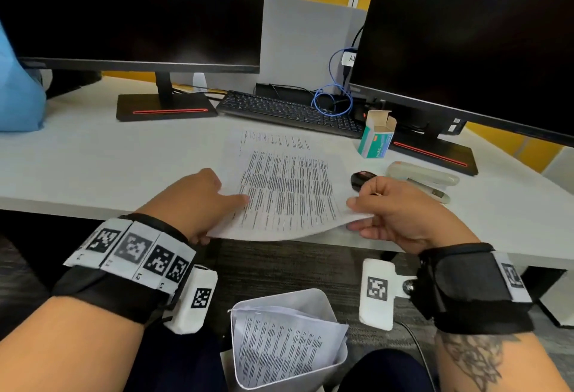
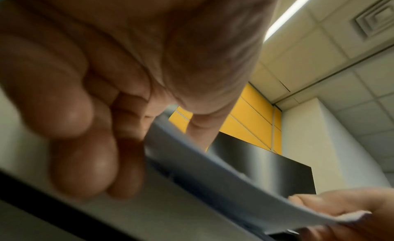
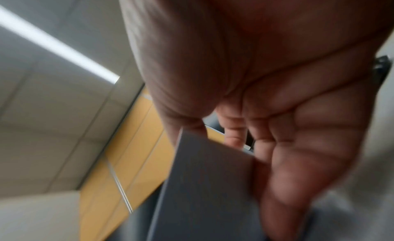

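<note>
A printed paper sheet [image 1: 289, 186] lies partly on the white desk [image 1: 108, 161], its near edge lifted past the desk's front edge. My left hand [image 1: 198, 202] pinches the sheet's near left corner, thumb on top, fingers underneath. My right hand [image 1: 394, 211] pinches the near right corner the same way. From below, the left wrist view shows the sheet [image 2: 213, 177] between my left fingers [image 2: 85, 168] and the right hand [image 2: 341, 211]. The right wrist view shows the sheet's underside [image 3: 204, 185] against my right fingers [image 3: 298, 152].
A white bin [image 1: 329, 301] with printed paper inside stands on the floor below. On the desk are a stapler [image 1: 425, 177], a small dark device [image 1: 362, 178], a staple box [image 1: 375, 137], a keyboard [image 1: 289, 112] and two monitors [image 1: 133, 9].
</note>
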A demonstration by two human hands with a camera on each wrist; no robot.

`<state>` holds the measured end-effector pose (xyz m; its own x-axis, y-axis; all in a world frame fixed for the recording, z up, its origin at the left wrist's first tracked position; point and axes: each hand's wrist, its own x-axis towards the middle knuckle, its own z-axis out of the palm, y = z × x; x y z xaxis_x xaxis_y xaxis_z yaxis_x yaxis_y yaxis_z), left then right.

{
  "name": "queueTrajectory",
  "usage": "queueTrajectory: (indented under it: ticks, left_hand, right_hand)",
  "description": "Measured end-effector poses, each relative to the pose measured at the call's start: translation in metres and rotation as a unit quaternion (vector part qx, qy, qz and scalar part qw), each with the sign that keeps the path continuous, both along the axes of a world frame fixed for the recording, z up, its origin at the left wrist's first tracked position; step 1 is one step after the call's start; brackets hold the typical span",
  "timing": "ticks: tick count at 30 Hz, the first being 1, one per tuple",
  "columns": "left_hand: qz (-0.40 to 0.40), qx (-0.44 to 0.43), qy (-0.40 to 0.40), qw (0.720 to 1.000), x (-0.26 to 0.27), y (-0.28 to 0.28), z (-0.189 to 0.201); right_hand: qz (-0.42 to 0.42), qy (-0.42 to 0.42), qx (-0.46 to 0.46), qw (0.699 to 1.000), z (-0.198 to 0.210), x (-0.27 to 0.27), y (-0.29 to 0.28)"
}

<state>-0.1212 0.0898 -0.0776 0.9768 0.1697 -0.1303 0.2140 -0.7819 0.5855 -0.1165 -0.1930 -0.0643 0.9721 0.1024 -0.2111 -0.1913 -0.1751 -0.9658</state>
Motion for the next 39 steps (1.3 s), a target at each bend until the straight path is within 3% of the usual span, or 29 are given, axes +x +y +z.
queueTrajectory:
  ticks: [3, 6, 11, 15, 19, 22, 25, 28, 33, 36, 39]
  left_hand:
    - [-0.01, -0.041, -0.017, 0.999, 0.0, -0.006, -0.005]
    - [0.022, -0.14, -0.068, 0.988, 0.003, -0.005, -0.008]
    - [0.079, -0.358, -0.107, 0.924, 0.007, 0.0, -0.008]
    - [0.063, -0.446, -0.132, 0.883, 0.006, -0.005, -0.013]
    - [-0.021, -0.436, -0.148, 0.887, 0.002, -0.01, -0.015]
    - [-0.046, -0.418, -0.166, 0.892, -0.003, -0.011, -0.014]
    - [-0.04, -0.445, -0.17, 0.879, -0.007, -0.01, -0.007]
    - [0.006, -0.512, -0.187, 0.839, -0.009, -0.006, 0.0]
    - [0.083, -0.432, -0.358, 0.824, -0.004, 0.004, 0.007]
    - [0.053, -0.404, -0.345, 0.846, -0.005, 0.003, 0.012]
    - [-0.021, -0.33, -0.278, 0.902, -0.007, -0.006, 0.011]
  right_hand:
    - [-0.064, -0.029, -0.022, 0.997, -0.008, 0.003, 0.004]
    - [-0.032, -0.053, -0.034, 0.997, -0.015, 0.005, 0.0]
    - [0.049, -0.071, -0.164, 0.983, -0.009, 0.003, -0.012]
    - [0.092, -0.047, -0.21, 0.972, -0.005, 0.0, -0.009]
    - [-0.025, -0.064, -0.118, 0.991, -0.001, -0.003, -0.004]
    - [-0.051, -0.071, -0.088, 0.992, -0.005, -0.003, -0.005]
    - [-0.028, -0.073, -0.16, 0.984, -0.009, -0.003, -0.007]
    - [0.029, -0.066, -0.23, 0.971, -0.008, -0.007, -0.003]
    - [0.041, -0.071, -0.296, 0.952, 0.001, -0.01, -0.004]
    - [0.033, -0.061, -0.308, 0.949, 0.004, -0.012, -0.007]
    - [-0.124, -0.137, -0.302, 0.935, 0.001, -0.004, -0.01]
